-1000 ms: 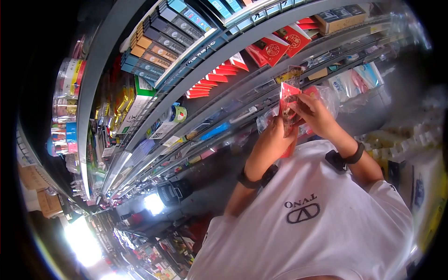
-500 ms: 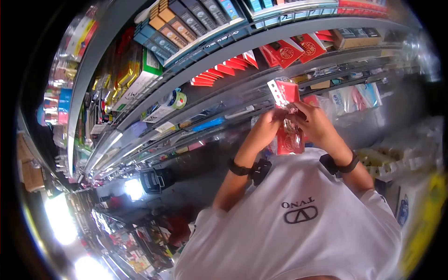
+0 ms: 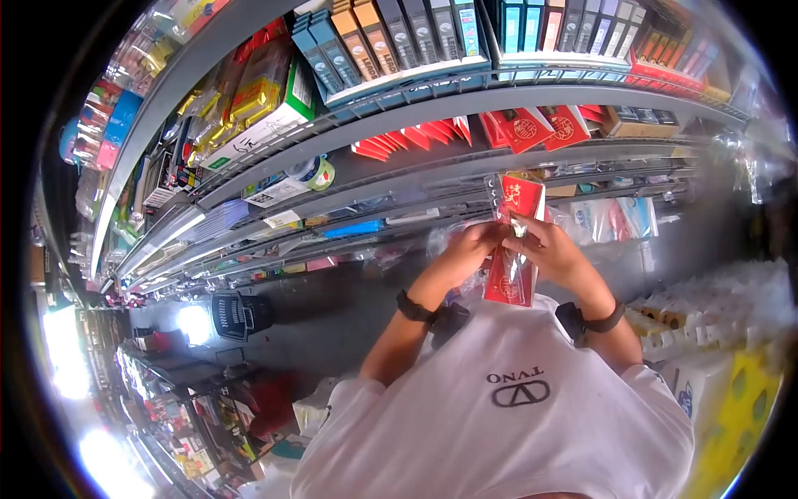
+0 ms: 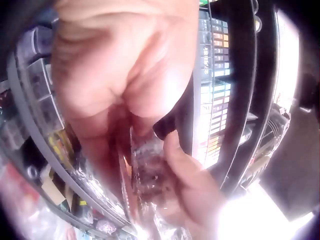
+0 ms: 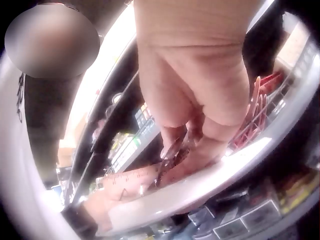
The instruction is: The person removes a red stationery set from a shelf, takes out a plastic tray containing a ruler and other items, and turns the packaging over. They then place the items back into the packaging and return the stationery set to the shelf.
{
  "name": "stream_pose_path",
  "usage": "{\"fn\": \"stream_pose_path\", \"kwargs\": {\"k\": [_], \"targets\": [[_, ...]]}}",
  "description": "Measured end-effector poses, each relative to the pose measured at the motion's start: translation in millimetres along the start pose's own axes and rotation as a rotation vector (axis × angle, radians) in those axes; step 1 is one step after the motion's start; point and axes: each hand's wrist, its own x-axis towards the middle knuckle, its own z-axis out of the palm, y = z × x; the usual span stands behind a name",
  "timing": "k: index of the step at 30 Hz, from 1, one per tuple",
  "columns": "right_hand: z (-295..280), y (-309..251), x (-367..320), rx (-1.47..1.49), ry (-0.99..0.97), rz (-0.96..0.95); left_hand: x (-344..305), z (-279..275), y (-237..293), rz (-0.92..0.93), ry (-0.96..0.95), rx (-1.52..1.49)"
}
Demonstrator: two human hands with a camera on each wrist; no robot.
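A flat red packet (image 3: 522,198) in clear plastic is held up in front of the shirt, its lower part (image 3: 508,281) showing beneath the fingers. My left hand (image 3: 474,251) pinches its left side, and my right hand (image 3: 555,252) grips its right side at mid-height. The left wrist view has my left hand (image 4: 125,65) beside crinkled clear plastic (image 4: 152,172), with my right hand (image 4: 195,187) opposite. In the right wrist view, the fingers of my right hand (image 5: 195,90) curl onto shiny plastic (image 5: 171,159); a pale piece with ruler-like marks (image 5: 127,181) lies beside them.
Shelves (image 3: 366,125) cross in front, holding boxed goods (image 3: 407,37), red packets (image 3: 524,129) and a small carton (image 3: 636,122). Plastic bags (image 3: 611,220) are at the right. A dark crate (image 3: 241,316) stands on the aisle floor at the left.
The packet has turned from a narrow, slanted view to show its red face more fully. Both hands remain on it. The head view has shifted, showing more boxed goods on the upper shelf.
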Motion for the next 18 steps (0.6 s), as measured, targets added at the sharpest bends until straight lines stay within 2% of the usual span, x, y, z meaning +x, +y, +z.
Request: {"fn": "stream_pose_path", "kwargs": {"k": [1, 4, 7, 13, 16, 18], "targets": [[-3, -5, 0, -0.001, -0.030, 0.050, 0, 1, 1, 0.007, -0.005, -0.010], [-10, -22, -3, -0.009, -0.049, 0.078, 2, 0, -10, 0.344, -0.011, 0.208], [-5, -10, -4, 0.085, -0.015, 0.081, 6, -2, -12, 0.371, 0.015, 0.306], [1, 7, 1, 0.159, 0.047, -0.018, -1, 2, 6, 0.303, 0.038, 0.417], [7, 10, 0, 0.288, 0.138, -0.043, 3, 3, -5, 0.478, 0.051, 0.416], [7, 13, -1, 0.332, 0.141, -0.068, 5, 3, -6, 0.412, 0.049, 0.409]]}}
